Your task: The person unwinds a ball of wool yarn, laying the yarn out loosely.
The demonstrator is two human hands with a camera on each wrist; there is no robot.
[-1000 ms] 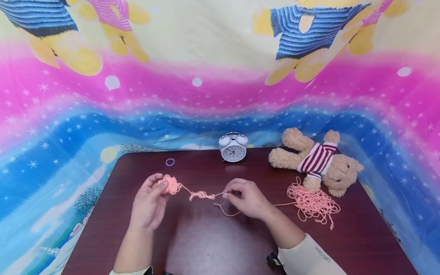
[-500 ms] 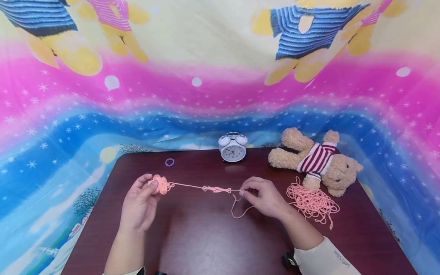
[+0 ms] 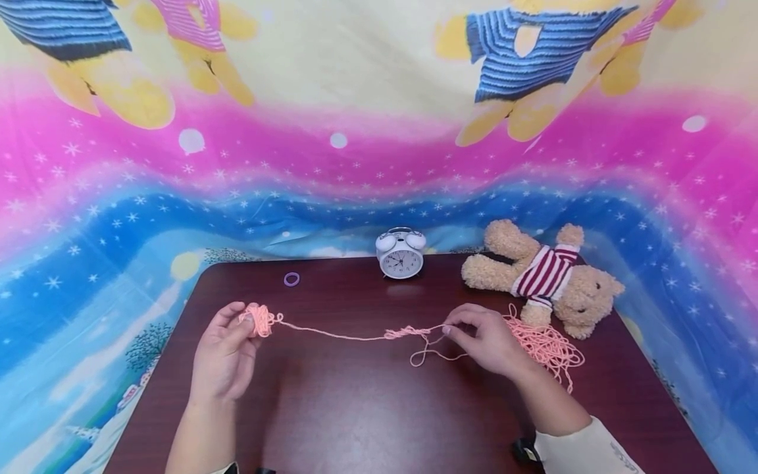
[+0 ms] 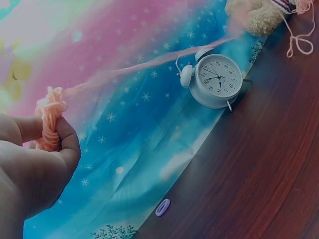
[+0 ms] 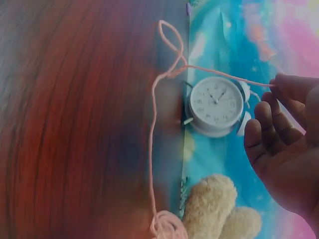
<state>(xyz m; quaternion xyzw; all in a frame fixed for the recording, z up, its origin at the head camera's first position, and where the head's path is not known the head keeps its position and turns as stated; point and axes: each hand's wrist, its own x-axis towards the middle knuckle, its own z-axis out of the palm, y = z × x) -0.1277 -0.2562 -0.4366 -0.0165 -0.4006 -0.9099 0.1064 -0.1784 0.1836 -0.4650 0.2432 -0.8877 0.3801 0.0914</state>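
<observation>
My left hand (image 3: 222, 359) pinches a small wound bundle of peach-pink yarn (image 3: 259, 320) between thumb and fingers; the left wrist view shows the coils of the bundle (image 4: 50, 122) there too. From it a single strand (image 3: 331, 334) runs right, sagging slightly, to a tangled clump of yarn (image 3: 407, 332). My right hand (image 3: 488, 339) pinches the yarn just right of that clump, with thumb and fingertip. A slack loop (image 3: 418, 359) hangs below. In the right wrist view a strand (image 5: 152, 129) leads down to the loose yarn pile (image 3: 551, 352), partly hidden behind my right hand in the head view.
A white twin-bell alarm clock (image 3: 401, 253) stands at the back of the dark wooden table (image 3: 367, 408). To its left lies a purple ring (image 3: 291, 279). A teddy bear (image 3: 545, 273) in a striped shirt lies at the back right, beside the pile. A printed cloth hangs behind.
My hands have drawn apart, the left moving left and the right moving right. The strand between bundle and clump has grown longer, and the clump has shifted right with my right hand.
</observation>
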